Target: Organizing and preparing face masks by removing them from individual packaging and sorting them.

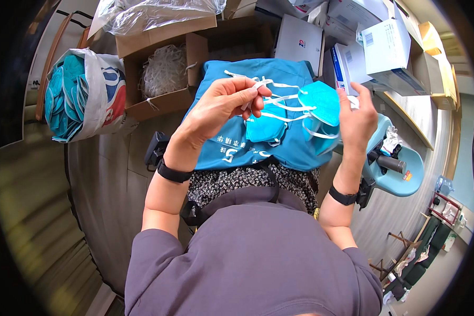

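My left hand (237, 97) pinches white elastic straps (287, 108) between thumb and fingertips. The straps run to the right, to a turquoise face mask (320, 101). At that mask's right edge is my right hand (359, 118), its fingers bent, with a bit of white strap showing between them. The thumb covers part of the mask's edge. Below the straps, another turquoise mask (266, 129) lies on a blue printed cloth (216, 113) over my lap. A further mask (316, 134) hangs or lies just under the held one; which, I cannot tell.
A white bag (104, 84) full of turquoise masks stands at the left. Beside it, an open cardboard box (137, 108) holds a heap of white straps. White cartons (387, 47) are piled at the back right. A light-blue plastic seat (405, 171) with small items is right of me.
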{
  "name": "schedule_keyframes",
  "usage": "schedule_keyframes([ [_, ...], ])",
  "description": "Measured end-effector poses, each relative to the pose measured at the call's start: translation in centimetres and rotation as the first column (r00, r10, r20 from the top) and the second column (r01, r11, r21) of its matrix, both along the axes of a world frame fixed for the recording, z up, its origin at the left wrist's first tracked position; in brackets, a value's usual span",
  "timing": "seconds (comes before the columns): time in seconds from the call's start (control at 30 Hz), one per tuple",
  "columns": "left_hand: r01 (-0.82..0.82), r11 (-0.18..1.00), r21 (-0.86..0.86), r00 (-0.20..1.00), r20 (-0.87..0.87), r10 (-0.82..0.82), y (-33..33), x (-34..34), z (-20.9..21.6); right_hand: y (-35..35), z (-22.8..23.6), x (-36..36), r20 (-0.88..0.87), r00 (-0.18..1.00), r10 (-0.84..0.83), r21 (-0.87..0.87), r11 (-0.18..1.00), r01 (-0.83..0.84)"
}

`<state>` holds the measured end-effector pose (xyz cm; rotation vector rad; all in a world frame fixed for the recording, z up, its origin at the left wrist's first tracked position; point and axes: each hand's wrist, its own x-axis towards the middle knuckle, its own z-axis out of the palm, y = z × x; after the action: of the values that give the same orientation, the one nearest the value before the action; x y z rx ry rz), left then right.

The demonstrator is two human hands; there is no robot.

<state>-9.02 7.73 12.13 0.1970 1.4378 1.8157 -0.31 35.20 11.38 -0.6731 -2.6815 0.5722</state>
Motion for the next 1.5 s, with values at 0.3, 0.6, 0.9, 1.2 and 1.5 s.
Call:
schedule_keyframes([
  [0.3,0.158,0.984,-0.079,0.955,-0.241,-0.172,2.4,0.8,1.1,-8.8,-1.4,-1.1,-0.312,0.828,0.466,-0.750,0.414,-0.516],
  [0.6,0.056,0.974,-0.221,0.942,-0.311,-0.124,1.8,2.3,1.2,-7.2,-2.2,-0.2,-0.346,0.873,0.343,-0.685,0.543,-0.485],
  [0.9,0.206,0.969,-0.138,0.934,-0.267,-0.237,4.2,5.6,-2.2,-3.7,-3.2,0.7,-0.164,0.983,-0.086,-0.827,-0.531,-0.185],
  [1.2,0.343,0.935,-0.091,0.939,0.070,-0.338,0.1,8.3,-0.3,7.4,-1.9,0.4,-0.345,0.746,-0.569,-0.706,-0.367,-0.606],
  [1.5,-0.129,0.911,0.392,0.714,0.674,-0.189,2.3,7.6,-7.7,-3.2,0.7,2.8,-0.480,0.872,0.100,-0.877,-0.050,-0.477],
])
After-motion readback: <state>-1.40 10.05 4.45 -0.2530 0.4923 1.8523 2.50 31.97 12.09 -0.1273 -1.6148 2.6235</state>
